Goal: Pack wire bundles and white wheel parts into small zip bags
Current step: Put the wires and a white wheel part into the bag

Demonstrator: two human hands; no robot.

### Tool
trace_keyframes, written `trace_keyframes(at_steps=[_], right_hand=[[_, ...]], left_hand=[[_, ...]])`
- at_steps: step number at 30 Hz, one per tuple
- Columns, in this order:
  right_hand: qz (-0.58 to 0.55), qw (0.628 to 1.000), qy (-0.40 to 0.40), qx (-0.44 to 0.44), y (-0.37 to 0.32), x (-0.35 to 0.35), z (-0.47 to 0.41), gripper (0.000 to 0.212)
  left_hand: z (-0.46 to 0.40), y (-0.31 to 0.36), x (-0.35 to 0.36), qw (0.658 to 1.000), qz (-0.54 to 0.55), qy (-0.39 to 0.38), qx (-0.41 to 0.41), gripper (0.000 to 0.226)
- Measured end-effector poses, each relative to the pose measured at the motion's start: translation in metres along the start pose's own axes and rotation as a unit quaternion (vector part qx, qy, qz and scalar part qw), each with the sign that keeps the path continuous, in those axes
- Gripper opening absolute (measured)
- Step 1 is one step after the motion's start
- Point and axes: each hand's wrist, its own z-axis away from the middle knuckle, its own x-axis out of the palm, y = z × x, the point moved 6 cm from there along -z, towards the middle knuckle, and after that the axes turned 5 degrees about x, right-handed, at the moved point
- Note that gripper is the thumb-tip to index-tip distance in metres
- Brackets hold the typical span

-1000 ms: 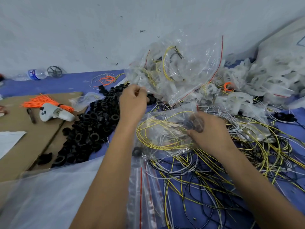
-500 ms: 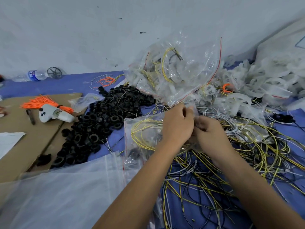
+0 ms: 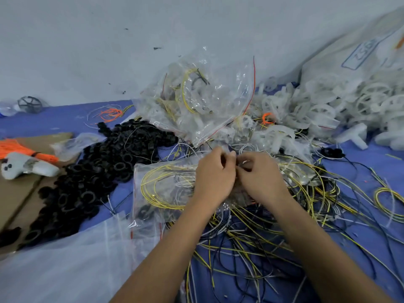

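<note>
A small clear zip bag (image 3: pixel 161 184) lies in the middle of the blue surface with a coiled yellow, white and black wire bundle inside. My left hand (image 3: pixel 215 178) and my right hand (image 3: pixel 260 178) sit side by side at the bag's top edge, fingers curled and pinching the plastic there. Loose yellow, black and white wires (image 3: pixel 251 241) spread under and around my forearms. White wheel parts (image 3: pixel 323 106) are heaped at the back right. A pile of filled zip bags (image 3: pixel 201 101) with red seal lines stands just behind my hands.
A heap of black rings (image 3: pixel 98 171) lies to the left, beside cardboard (image 3: pixel 17 193) carrying an orange tie bundle (image 3: pixel 19 147) and a white controller (image 3: pixel 26 166). Empty clear bags (image 3: pixel 65 259) cover the near left. A large white sack (image 3: pixel 360 49) leans at the back right.
My left hand came down from the upper left and joined my right hand at the top edge of the bag. The bag now lies lower and flatter on the wires.
</note>
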Motion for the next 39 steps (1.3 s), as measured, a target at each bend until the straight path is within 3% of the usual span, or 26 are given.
trace_keyframes(at_steps=[3, 5, 8, 10, 12, 14, 16, 19, 23, 26, 34, 39], right_hand=[[0.074, 0.987, 0.140, -0.016, 0.000, -0.035, -0.013, 0.011], [0.180, 0.960, 0.210, -0.038, 0.004, -0.053, -0.026, 0.023], [0.305, 0.936, 0.174, 0.004, 0.021, -0.057, -0.050, 0.064], [0.318, 0.941, 0.109, 0.046, 0.034, -0.052, -0.060, 0.076], [0.317, 0.941, 0.110, 0.048, 0.040, -0.051, -0.062, 0.071], [0.317, 0.932, 0.177, 0.002, 0.036, -0.058, -0.057, 0.052], [0.298, 0.924, 0.237, -0.042, 0.030, -0.067, -0.050, 0.034], [0.229, 0.926, 0.290, -0.075, 0.023, -0.076, -0.037, 0.026], [-0.016, 0.947, 0.318, -0.049, 0.017, -0.069, -0.009, 0.021], [-0.142, 0.935, 0.325, -0.021, 0.016, -0.057, 0.007, 0.012], [-0.155, 0.935, 0.320, -0.003, 0.028, -0.054, 0.013, 0.018], [-0.213, 0.904, 0.369, -0.027, 0.022, -0.064, 0.019, 0.006]], left_hand=[[0.006, 0.001, 0.007, 0.999, -0.016, -0.037, 0.023, 0.021], [0.010, 0.005, 0.010, 0.996, -0.055, -0.056, 0.047, 0.016], [0.015, 0.014, 0.011, 0.986, -0.139, -0.054, 0.075, 0.023], [0.019, 0.019, 0.011, 0.975, -0.202, -0.041, 0.078, 0.033], [0.021, 0.019, 0.013, 0.969, -0.237, -0.041, 0.064, 0.045], [0.022, 0.017, 0.013, 0.969, -0.240, -0.042, 0.043, 0.054], [0.022, 0.015, 0.011, 0.973, -0.224, -0.036, 0.034, 0.047], [0.019, 0.010, 0.009, 0.980, -0.197, -0.036, 0.014, 0.034], [0.017, 0.009, 0.005, 0.977, -0.211, -0.032, -0.002, 0.039], [0.017, 0.008, 0.006, 0.969, -0.243, -0.039, -0.006, 0.035], [0.010, -0.005, 0.002, 0.967, -0.237, -0.087, -0.037, 0.023], [0.005, -0.013, -0.002, 0.972, -0.193, -0.118, -0.063, 0.016]])
